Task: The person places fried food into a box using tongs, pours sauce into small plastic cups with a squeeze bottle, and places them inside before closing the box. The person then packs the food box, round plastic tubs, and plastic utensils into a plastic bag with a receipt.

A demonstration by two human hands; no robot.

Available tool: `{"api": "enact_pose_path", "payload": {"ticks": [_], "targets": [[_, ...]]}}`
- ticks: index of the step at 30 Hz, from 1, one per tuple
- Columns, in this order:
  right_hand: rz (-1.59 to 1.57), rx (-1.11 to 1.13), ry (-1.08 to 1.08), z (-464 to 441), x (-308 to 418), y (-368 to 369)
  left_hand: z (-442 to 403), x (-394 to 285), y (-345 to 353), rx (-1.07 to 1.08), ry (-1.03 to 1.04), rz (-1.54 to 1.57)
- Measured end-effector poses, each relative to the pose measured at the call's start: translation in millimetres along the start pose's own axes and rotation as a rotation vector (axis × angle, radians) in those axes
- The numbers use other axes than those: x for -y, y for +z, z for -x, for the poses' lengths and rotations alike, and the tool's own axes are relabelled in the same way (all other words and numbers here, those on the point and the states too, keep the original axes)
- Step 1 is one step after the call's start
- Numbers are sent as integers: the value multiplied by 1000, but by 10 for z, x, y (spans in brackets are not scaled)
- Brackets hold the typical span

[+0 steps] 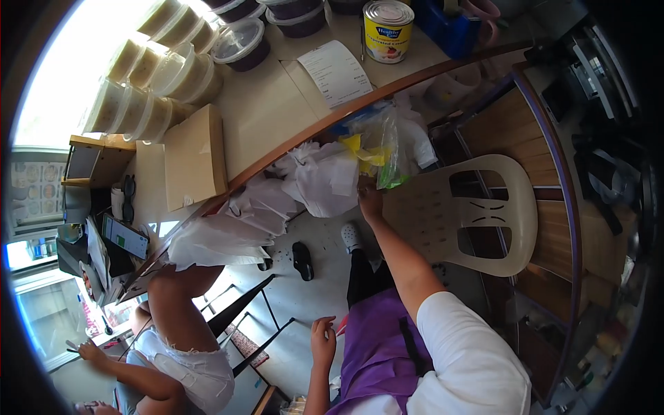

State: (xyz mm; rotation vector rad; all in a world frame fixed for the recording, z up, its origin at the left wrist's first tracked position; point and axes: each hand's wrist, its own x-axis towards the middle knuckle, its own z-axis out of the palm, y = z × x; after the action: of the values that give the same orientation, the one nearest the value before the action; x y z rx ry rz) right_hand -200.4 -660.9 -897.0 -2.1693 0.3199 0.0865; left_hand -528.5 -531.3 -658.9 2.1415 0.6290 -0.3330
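My right hand (371,200) reaches up beside the white plastic bags (321,181) hanging under the counter edge. Its fingers are bent together at the bags' right side, and what they grip is too small to tell. Just above it hang a yellow plastic piece (366,153) and a clear bag with green (394,155). My left hand (323,337) is low at my side, left of the purple apron (379,339), loosely curled with fingers apart and holding nothing.
A beige plastic chair (494,214) stands close to my right arm. The counter (270,117) bears a receipt (335,72), a can (388,31), a cardboard box (196,159) and stacked tubs (149,90). Another person's legs (183,311) are at lower left, near a black slipper (302,261).
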Motion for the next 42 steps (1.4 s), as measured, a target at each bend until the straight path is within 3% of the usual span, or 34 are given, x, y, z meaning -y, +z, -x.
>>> {"api": "enact_pose_path", "payload": {"ticks": [3, 6, 9, 11, 13, 16, 19, 22, 25, 28, 31, 34, 36, 38, 40, 42], "targets": [[-155, -84, -180, 464, -275, -145, -141, -153, 44, 22, 53, 28], [-322, -61, -28, 898, -276, -432, -316, -323, 104, 44, 101, 89], [-260, 120, 105, 1163, -93, -973, -494, -327, 221, 77, 103, 177], [-611, 272, 366, 1487, 203, -1454, -736, -286, 431, 182, -162, 655], [-953, 455, 527, 1655, 279, -1686, -879, -324, 553, 223, -448, 775], [-937, 621, 611, 1854, 467, -2039, -951, -520, 540, 383, -559, 1110], [-814, 620, 556, 1977, 588, -2235, -896, -576, 500, 418, -455, 946], [-637, 481, 392, 1981, 744, -2399, -792, -529, 398, 381, -377, 679], [-397, 451, 259, 1921, 845, -2482, -675, -435, 223, 376, -198, 648], [-248, 400, -41, 1942, 959, -2506, -613, -270, 132, 399, -120, 904], [-323, 388, -38, 2036, 978, -2467, -731, 71, -101, 342, -170, 409], [-372, 444, -74, 2395, 946, -2314, -782, 486, 34, -214, -215, 352], [-387, 646, -9, 2763, 945, -2159, -619, -50, -117, 240, -313, 729], [-83, 1018, -164, 3028, 1072, -2163, -475, -416, -197, 761, -364, 1122], [-141, 1306, -257, 3439, 764, -1960, -396, -667, -162, 718, -437, 1077], [-125, 1409, -150, 3292, 962, -2097, -446, -739, -57, 710, -427, 1059]]}}
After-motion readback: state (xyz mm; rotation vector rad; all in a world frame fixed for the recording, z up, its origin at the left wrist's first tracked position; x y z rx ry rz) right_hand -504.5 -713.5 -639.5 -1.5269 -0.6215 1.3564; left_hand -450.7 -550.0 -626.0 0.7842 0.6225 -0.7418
